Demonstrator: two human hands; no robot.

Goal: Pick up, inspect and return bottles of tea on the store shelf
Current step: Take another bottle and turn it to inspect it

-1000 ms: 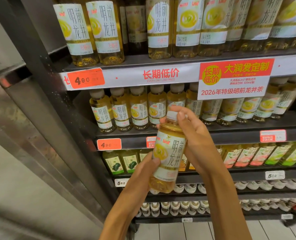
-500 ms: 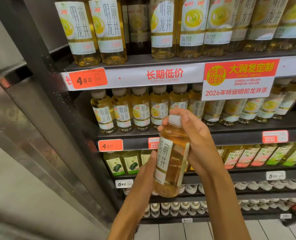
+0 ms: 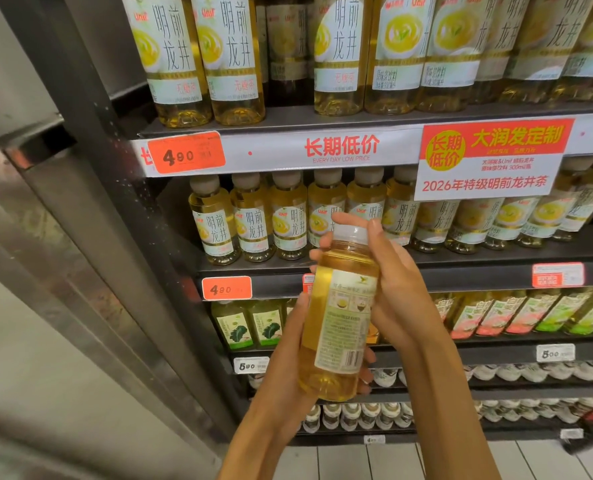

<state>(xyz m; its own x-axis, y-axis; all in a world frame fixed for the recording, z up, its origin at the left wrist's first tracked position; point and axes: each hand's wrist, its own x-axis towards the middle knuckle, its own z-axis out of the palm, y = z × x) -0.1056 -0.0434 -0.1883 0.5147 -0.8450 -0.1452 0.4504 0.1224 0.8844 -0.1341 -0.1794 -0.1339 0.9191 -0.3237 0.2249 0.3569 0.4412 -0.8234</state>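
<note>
I hold one bottle of yellow tea (image 3: pixel 340 317) upright in front of the shelves, its back label with small print and a barcode turned toward me. My left hand (image 3: pixel 288 368) cups its base and lower side. My right hand (image 3: pixel 395 289) grips its shoulder, fingers around the white cap. Behind it, a row of the same tea bottles (image 3: pixel 253 223) stands on the second shelf (image 3: pixel 461 268).
Larger tea bottles (image 3: pixel 232 57) fill the top shelf. Green-labelled bottles (image 3: pixel 239 323) and several pink ones stand on the shelf below my hands. Orange price tags (image 3: pixel 186 152) line the shelf edges. A metal upright (image 3: pixel 90 188) bounds the shelves on the left; tiled floor lies below.
The bottle has been turned about its long axis, from the front label with large characters to the back label with the barcode. Both hands stayed on it.
</note>
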